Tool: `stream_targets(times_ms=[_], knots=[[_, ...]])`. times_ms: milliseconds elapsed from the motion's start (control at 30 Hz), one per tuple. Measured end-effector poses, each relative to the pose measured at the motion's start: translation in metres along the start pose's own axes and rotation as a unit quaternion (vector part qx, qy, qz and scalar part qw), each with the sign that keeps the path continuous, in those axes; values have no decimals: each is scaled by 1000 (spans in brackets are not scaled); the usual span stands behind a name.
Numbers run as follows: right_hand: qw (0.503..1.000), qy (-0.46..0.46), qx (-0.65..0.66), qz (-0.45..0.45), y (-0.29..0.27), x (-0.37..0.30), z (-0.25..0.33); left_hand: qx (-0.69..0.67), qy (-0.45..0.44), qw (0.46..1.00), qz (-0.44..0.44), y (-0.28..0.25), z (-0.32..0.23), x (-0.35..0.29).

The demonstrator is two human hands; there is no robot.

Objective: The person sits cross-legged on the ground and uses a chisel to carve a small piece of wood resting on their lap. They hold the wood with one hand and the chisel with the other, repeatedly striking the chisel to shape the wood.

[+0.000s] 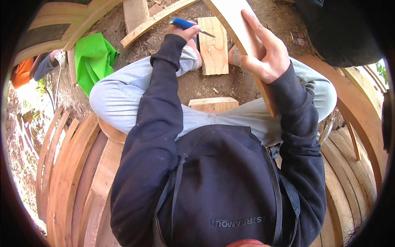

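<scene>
While the sitter is resting cross-legged in pale jeans (119, 99), the left strips (70, 177) and right strips (341, 177) are flanking the body at the near side, all curved wood. A block (214, 105) is lying between the legs.

Farther out, the right hand (269, 55) is gripping the plank (228, 14), fingers stretched along its right side and thumb bent across it. The plank is slanting, its near end coming down beside the right sleeve and its far end running out of view. Left of it, the board (212, 61) is lying on the soil between the feet (197, 53).

The left hand (184, 32) is closing round the blue handle of the tool (180, 23); the thin blade is pointing right, over the board. Whether its tip is touching, I cannot tell.

Progress, as judged: work is looking partway. The plank is already showing a curved outline, and pale chips are lying on and near the board. The blade is not meeting the plank; which cuts are remaining, I cannot tell.

Farther left, the cloth (94, 59) is hanging green beside the frame (78, 18). Far right, a co-worker's dark clothing (341, 33) is showing. Containers: none is being seen for certain; if the cloth is forming a bag, its contents are staying hidden.
</scene>
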State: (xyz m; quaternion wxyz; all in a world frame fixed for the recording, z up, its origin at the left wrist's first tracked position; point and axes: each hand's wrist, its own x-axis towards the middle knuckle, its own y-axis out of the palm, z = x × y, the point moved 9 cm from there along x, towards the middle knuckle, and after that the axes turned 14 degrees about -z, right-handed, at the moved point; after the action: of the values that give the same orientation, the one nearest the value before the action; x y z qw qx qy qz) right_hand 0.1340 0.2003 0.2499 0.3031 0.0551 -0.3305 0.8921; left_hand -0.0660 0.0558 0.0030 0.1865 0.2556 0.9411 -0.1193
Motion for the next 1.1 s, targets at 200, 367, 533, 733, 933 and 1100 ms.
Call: stream_targets(times_ms=[200,367,533,733,933,1100], knots=[[999,15,-31,33,6,-5,-10,253,111,961,26,20,-9,-11],[999,5,-29,31,7,-3,-6,298,123,946,24,19,-3,-10],[998,22,-33,42,10,-5,-9,296,151,943,10,21,-3,-7],[998,24,-32,42,10,-6,-9,277,135,951,11,23,-11,-12],[993,24,-73,91,12,-5,-5,301,157,940,18,25,-5,-10],[993,21,-77,85,11,-5,-6,322,167,932,15,27,-8,-9]])
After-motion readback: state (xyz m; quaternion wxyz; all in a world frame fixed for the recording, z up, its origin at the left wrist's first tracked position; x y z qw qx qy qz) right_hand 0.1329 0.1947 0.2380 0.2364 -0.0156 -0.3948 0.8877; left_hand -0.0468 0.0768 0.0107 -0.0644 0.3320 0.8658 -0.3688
